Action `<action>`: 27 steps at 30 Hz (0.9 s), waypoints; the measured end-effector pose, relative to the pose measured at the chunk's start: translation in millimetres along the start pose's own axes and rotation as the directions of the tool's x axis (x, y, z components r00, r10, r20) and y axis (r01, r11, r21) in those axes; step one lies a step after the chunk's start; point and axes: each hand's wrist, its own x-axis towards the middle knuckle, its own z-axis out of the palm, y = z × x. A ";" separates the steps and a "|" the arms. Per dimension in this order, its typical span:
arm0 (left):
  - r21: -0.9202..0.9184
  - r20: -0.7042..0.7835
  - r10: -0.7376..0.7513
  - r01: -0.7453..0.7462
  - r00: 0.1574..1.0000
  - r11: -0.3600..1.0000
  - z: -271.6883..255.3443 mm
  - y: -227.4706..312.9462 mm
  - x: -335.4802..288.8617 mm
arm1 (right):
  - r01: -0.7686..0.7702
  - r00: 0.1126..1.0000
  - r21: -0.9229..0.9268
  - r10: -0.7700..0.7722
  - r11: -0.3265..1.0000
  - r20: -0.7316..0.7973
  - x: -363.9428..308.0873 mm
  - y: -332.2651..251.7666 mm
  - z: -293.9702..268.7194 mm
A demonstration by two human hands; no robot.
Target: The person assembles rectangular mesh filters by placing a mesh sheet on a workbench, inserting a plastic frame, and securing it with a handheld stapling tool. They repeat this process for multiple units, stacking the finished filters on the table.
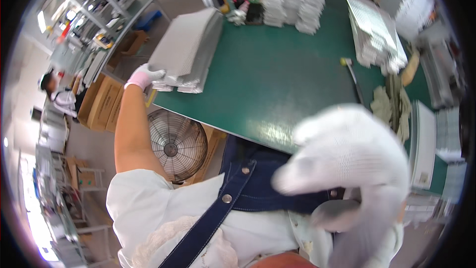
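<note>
A stack of silvery finned or perforated metal sheets (181, 44) lies at the left end of the green table (277, 74). My left hand (144, 76), in a white glove with a pink cuff, holds the near left corner of that stack; some of its fingers are hidden by the sheets. Close in front of me at the right, my right hand (347, 154) is raised, gloved in white and blurred. Its fingers are partly bent and apart, and nothing shows in them. A dark-handled tool with a yellowish head (351, 77) lies on the table beyond it.
More metal stacks stand at the back (292, 0) and far right (374, 32). Crumpled cloth gloves (389, 104) lie at the right. Below the table's front edge is a round fan (177, 144). Cardboard boxes (104, 101) and a co-worker (62, 94) are at the left.
</note>
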 end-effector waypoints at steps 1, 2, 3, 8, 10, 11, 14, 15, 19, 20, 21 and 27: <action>0.066 0.026 -0.036 0.034 0.999 0.997 0.5 3.4 14.8 | 0.071 0.997 0.015 -0.071 0.997 -0.010 12.0 6.8 6.1; 0.142 -0.056 -0.007 0.015 0.998 0.990 8.1 -30.6 31.7 | 0.147 0.989 0.042 -0.146 0.988 -0.019 19.3 11.6 10.6; 0.048 -0.014 0.039 -0.038 0.999 0.998 8.3 -1.2 46.5 | 0.163 0.986 0.000 -0.163 0.987 -0.045 21.5 11.6 12.4; 0.072 0.062 0.084 -0.088 0.995 0.994 10.4 -16.4 58.8 | 0.264 0.960 -0.037 -0.266 0.964 -0.091 5.6 9.3 9.3; 0.118 -0.011 0.079 -0.077 0.997 0.990 16.3 -39.5 35.9 | 0.259 0.959 0.013 -0.255 0.966 -0.122 -6.6 16.3 15.7; 0.170 -0.009 0.108 -0.105 0.994 0.980 18.9 -34.0 24.8 | 0.219 0.968 0.016 -0.215 0.976 -0.132 -11.1 18.9 21.0; 0.155 -0.141 0.200 -0.178 0.969 0.972 17.7 -23.4 42.3 | -0.110 0.975 -0.084 0.091 0.990 -0.205 -52.7 23.2 38.0; -0.052 -0.041 0.170 -0.172 0.985 0.984 9.6 0.5 26.9 | -0.284 0.933 -0.114 0.247 0.952 -0.262 -77.3 30.7 47.2; -0.097 -0.126 0.225 -0.237 0.966 0.967 24.4 34.0 -23.1 | -0.739 0.604 -0.019 0.651 0.673 -0.460 -172.2 61.8 76.8; 0.087 -0.243 0.296 -0.283 0.924 0.955 32.1 37.9 -30.1 | -0.773 0.595 -0.117 0.650 0.623 -0.473 -181.6 68.2 82.2; 0.274 -0.335 0.384 -0.301 0.861 0.913 37.7 40.1 -36.2 | -0.780 0.614 -0.229 0.643 0.582 -0.459 -188.1 71.6 86.1; 0.199 -0.272 0.589 -0.554 0.761 0.808 39.0 114.3 -52.9 | -0.737 0.665 -0.449 0.661 0.505 -0.348 -222.6 92.1 111.7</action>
